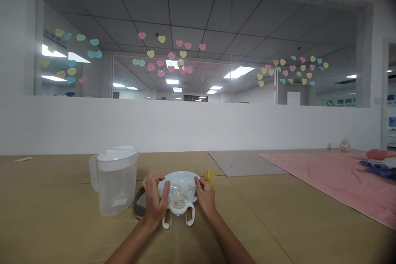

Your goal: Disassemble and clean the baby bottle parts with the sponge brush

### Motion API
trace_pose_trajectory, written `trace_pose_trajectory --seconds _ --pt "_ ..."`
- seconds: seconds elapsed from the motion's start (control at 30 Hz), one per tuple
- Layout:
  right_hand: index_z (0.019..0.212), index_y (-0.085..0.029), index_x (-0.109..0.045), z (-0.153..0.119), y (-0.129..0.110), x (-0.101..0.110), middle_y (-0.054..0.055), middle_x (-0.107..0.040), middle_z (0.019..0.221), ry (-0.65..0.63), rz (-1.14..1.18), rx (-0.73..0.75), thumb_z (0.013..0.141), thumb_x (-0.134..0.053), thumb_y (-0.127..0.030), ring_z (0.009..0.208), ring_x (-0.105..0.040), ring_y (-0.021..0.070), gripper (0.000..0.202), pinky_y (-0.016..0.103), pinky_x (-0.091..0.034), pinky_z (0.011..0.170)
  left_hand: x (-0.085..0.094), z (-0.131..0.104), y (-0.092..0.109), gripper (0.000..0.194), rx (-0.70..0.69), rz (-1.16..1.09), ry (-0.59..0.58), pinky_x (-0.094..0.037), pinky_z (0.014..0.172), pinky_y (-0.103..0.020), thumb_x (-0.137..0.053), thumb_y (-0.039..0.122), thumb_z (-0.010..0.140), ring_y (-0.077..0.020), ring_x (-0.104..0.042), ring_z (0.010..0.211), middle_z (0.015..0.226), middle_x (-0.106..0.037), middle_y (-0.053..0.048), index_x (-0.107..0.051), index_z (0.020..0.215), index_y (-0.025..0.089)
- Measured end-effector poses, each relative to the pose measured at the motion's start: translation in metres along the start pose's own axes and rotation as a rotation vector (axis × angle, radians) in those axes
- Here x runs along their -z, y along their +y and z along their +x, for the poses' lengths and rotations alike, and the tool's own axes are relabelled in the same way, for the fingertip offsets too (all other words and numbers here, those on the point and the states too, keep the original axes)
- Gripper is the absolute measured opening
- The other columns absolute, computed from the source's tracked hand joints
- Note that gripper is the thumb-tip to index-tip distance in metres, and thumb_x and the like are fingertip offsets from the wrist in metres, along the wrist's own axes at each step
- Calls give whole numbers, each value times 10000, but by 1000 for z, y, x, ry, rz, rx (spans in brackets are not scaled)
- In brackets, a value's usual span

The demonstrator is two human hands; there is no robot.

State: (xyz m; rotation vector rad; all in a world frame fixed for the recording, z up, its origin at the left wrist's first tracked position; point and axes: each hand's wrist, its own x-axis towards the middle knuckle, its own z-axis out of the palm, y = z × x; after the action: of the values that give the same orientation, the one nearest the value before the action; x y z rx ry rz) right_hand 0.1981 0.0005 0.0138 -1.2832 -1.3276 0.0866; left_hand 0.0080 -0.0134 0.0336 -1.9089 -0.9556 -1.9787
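Observation:
A pale oval plate point(181, 176) lies on the table between my hands. A clear bottle neck with a white collar point(178, 209) and two curved white handles shows at the plate's near edge. My left hand point(155, 200) is at the plate's left side, its thumb and fingers apart, with no held object visible. At the right side, my right hand point(204, 196) has thumb and fingers pressed together on something too small to make out. Something yellow point(208, 175) stands just behind my right hand. A dark-rimmed object point(139, 204) is partly hidden behind my left hand.
A translucent lidded pitcher point(117, 181) stands left of my left hand. A grey mat point(244, 163) lies farther back. On the right, a pink cloth point(334, 177) carries a blue and red item point(380, 165). A small pink-and-white object point(344, 145) sits near the wall.

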Motion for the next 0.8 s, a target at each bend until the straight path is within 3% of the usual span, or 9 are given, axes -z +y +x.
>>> trace_pose_trajectory --seconds 0.07,0.2,0.33,0.53,0.8 --pt "464 -200 -451 0 -3 3 -5 -513 414 -20 41 -28 842 -365 -572 437 -503 139 537 237 -355 507 -3 -6 -9 188 31 42 13 -435 736 -374 -387 333 897 -196 -552 770 799 -573 -41 -511 873 194" --pt "519 -187 -599 1 -4 5 36 -641 549 -57 52 -13 838 -353 -597 548 -585 165 575 247 -396 567 1 -22 -26 147 -154 56 -215 -409 745 -336 -416 291 867 -188 -551 789 827 -602 -41 -524 907 201" --pt "601 -177 -657 2 -1 3 68 -687 640 -49 51 -56 853 -303 -600 658 -630 191 606 275 -423 673 5 -26 -26 187 -118 77 -319 -385 743 -327 -355 244 898 -178 -538 791 824 -606 -46 -532 913 186" --pt "730 -204 -538 3 -1 3 0 -604 521 103 22 -61 883 -308 -495 564 -571 181 401 284 -400 630 6 -20 -30 257 -170 146 -397 -365 753 -335 -312 230 916 -171 -521 774 805 -611 -43 -557 852 184" --pt "539 -213 -412 6 -4 6 -16 -457 484 197 -78 -39 872 -312 -512 518 -428 153 459 258 -314 545 7 -19 -34 295 -193 245 -475 -358 752 -343 -310 246 930 -175 -495 750 760 -591 -39 -555 780 179"
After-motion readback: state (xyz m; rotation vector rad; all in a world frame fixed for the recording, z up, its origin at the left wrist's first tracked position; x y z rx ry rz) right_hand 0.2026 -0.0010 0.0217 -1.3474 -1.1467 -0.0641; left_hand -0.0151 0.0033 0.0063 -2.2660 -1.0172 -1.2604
